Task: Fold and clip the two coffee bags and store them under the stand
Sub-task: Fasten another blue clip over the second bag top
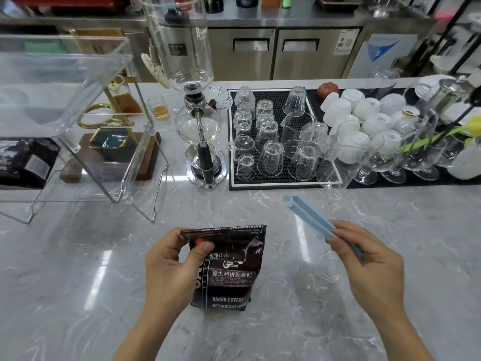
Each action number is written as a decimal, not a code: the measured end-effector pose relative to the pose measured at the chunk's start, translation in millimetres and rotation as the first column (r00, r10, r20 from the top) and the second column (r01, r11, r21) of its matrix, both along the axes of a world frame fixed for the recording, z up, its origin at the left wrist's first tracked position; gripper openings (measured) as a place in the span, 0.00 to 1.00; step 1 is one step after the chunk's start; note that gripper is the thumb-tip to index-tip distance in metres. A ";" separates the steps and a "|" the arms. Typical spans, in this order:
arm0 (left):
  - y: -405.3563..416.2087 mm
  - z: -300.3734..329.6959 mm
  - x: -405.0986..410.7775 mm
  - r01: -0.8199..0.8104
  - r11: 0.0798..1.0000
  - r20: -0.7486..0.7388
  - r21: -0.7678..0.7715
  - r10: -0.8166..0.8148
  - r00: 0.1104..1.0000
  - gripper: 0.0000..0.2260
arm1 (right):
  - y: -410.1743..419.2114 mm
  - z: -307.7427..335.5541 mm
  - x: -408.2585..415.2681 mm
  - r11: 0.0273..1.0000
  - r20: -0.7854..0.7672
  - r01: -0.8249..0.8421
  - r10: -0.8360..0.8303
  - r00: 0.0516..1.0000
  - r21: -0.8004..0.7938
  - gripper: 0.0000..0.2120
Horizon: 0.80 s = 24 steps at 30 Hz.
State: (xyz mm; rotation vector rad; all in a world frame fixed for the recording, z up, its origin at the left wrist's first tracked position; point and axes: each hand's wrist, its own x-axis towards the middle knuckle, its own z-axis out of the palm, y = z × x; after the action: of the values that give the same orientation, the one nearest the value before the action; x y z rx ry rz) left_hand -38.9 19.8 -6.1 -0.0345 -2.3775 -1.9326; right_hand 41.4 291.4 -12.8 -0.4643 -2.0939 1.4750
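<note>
Folded bag held, clip brought up for sealing.

Under the clear stand (86,131) at far left, a dark bag (23,160) already lies on the worktop (78,256). The second bag (229,267) is stood upright at centre, its folded top pinched in the grip of the left hand (169,267), thumb pressed on the fold. The blue clip (312,217) is held by one end in the grip of the right hand (364,259), apart from the bag. The fold is best kept flat and tight while the clip is slid across its full width. The marbled worktop is glossy; a siphon brewer (200,121), upturned glasses (270,142) on a black mat and white cups (364,110) are ranged behind, with steel cabinets (286,53) beyond.
</note>
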 end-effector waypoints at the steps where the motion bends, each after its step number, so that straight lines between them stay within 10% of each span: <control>1: -0.4 0.7 -0.5 0.008 1.000 -0.004 -0.011 -0.008 1.000 0.16 | -2.7 5.0 -0.8 0.999 -0.018 -0.032 0.032 0.999 -0.016 0.08; 24: -6.0 8.6 3.9 0.055 0.998 0.023 0.021 -0.055 0.998 0.09 | -50.7 49.9 -25.9 0.896 0.017 -0.439 0.438 0.899 0.071 0.11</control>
State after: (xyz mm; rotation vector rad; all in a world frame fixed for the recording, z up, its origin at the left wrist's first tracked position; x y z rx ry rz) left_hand -35.0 13.8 2.5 -0.0768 -2.3960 -1.9921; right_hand 15.5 240.7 37.2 0.0482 -2.3484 1.6256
